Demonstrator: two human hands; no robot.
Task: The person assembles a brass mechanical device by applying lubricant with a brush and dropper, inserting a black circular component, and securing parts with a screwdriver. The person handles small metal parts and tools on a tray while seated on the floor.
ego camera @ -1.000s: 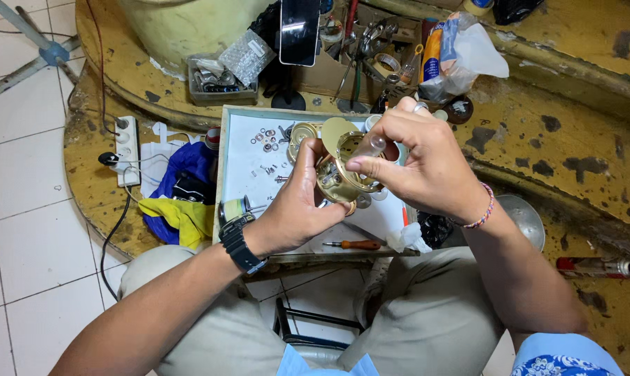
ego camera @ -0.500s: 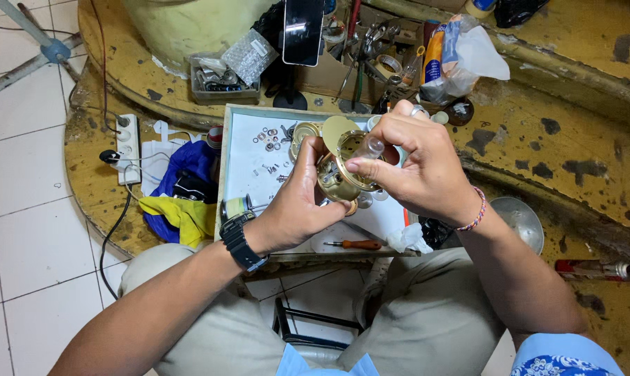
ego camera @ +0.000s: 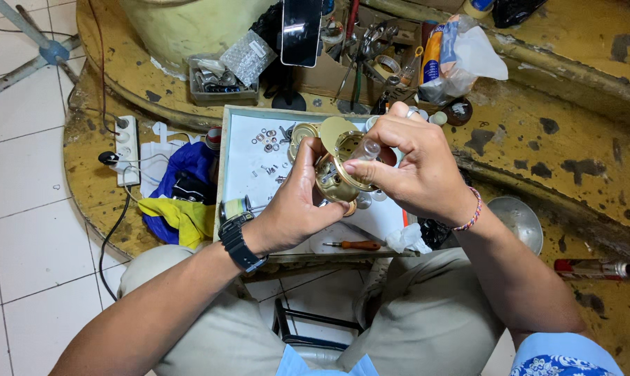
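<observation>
Holding: left hand point(ego camera: 297, 202) closed around brass mechanism point(ego camera: 339, 174); right hand point(ego camera: 416, 167) pinching small clear vial point(ego camera: 366, 149) against it, above white tray point(ego camera: 249, 170).

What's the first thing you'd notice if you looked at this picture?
In the middle, the left hand and the right hand hold a shiny gold-coloured round metal part over a white tray dotted with small screws and washers. A small orange-handled screwdriver lies at the tray's near edge.
</observation>
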